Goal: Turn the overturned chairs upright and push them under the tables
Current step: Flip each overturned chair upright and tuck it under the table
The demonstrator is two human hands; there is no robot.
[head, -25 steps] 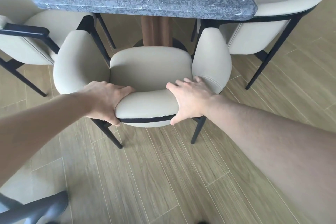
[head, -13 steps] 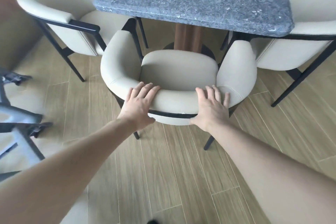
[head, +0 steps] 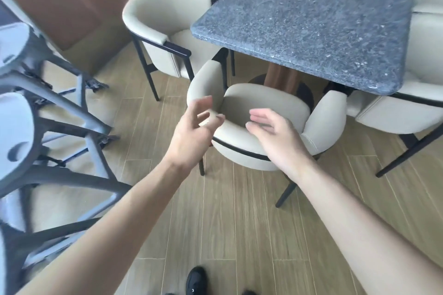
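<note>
A cream armchair point(head: 266, 103) with black legs stands upright, its seat partly under the grey stone table point(head: 318, 19). My left hand point(head: 191, 134) hovers just above the left end of its backrest, fingers loosely spread and holding nothing. My right hand point(head: 278, 136) floats over the middle of the backrest with relaxed fingers, also empty. Neither hand touches the chair.
Two more cream armchairs stand at the table, one at the far left point(head: 165, 29) and one at the right point(head: 402, 112). Blurred overturned dark-framed chairs point(head: 48, 127) fill the left side. My black shoe point(head: 196, 280) is on the wooden floor below.
Both hands have lifted off the backrest of the cream armchair. The view has swung left, bringing the overturned dark-framed chairs into sight.
</note>
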